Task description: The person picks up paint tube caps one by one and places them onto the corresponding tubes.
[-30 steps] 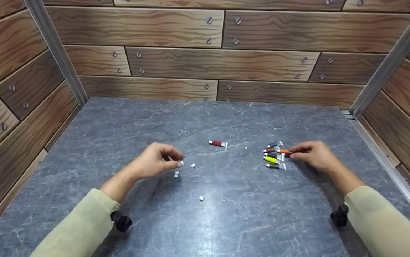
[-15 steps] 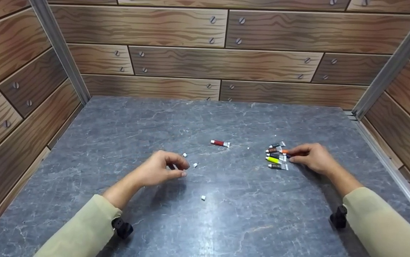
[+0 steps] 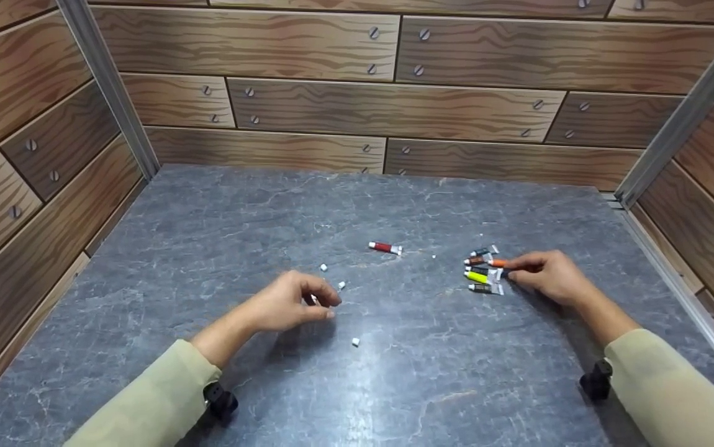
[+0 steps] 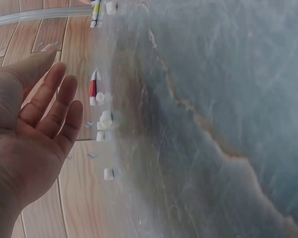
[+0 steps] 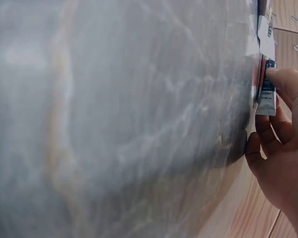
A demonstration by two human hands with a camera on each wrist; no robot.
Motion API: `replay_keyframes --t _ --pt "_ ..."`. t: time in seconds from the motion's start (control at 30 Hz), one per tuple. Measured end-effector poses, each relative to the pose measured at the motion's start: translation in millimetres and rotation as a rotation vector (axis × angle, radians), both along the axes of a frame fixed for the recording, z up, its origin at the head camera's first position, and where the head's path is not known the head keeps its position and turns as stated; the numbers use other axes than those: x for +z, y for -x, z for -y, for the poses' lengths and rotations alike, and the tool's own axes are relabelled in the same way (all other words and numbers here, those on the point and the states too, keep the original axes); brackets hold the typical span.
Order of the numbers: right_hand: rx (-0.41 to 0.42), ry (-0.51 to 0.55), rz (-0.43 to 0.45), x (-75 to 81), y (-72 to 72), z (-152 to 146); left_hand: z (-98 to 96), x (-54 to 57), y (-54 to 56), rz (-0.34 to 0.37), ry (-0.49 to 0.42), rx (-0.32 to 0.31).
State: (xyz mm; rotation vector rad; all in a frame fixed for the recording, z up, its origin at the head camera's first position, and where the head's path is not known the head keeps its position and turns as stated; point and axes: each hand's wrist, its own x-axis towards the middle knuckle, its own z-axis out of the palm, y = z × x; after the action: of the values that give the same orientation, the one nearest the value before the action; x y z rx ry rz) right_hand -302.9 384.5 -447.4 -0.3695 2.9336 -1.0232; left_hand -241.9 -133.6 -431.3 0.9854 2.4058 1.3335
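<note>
My right hand [image 3: 549,276] pinches a dark blue paint tube [image 5: 269,82] between thumb and fingers, seen close in the right wrist view. Against those fingertips lies an orange paint tube [image 3: 498,263], in a cluster with a yellow tube [image 3: 476,277], a brown tube [image 3: 475,261] and several dark ones. My left hand [image 3: 289,304] hovers over the table with loosely bent fingers. Its palm shows bare in the left wrist view. Around it are small white blocks: one behind [image 3: 323,267], one near the fingertips [image 3: 341,285], and another in front [image 3: 356,342].
A red paint tube [image 3: 385,248] lies alone between the hands, farther back. A tiny white bit [image 3: 434,256] sits to its right. The grey marbled table [image 3: 257,211] ends at wood-patterned walls [image 3: 307,105] with metal posts [image 3: 122,99] at the corners.
My left hand has moved nearer to me and slightly right. A white block that was at or behind its fingertips now shows uncovered. The right hand has barely moved.
</note>
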Motion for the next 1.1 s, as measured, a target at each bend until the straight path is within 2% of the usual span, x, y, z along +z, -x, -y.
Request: replay_keyframes --t 0.43,0.73,1.1 --pt "0.018 0.080 -0.034 8.0 -6.4 2.6 -14.3 -8.6 -3.7 0.028 0.033 -0.051" --pt "0.072 0.167 -0.070 9.4 -14.6 11.3 -17.7 -16.8 -7.5 0.059 0.043 -0.072" --pt "0.072 0.147 -0.083 16.0 -22.0 26.5 -26.7 -22.0 -11.0 0.082 0.031 -0.098"
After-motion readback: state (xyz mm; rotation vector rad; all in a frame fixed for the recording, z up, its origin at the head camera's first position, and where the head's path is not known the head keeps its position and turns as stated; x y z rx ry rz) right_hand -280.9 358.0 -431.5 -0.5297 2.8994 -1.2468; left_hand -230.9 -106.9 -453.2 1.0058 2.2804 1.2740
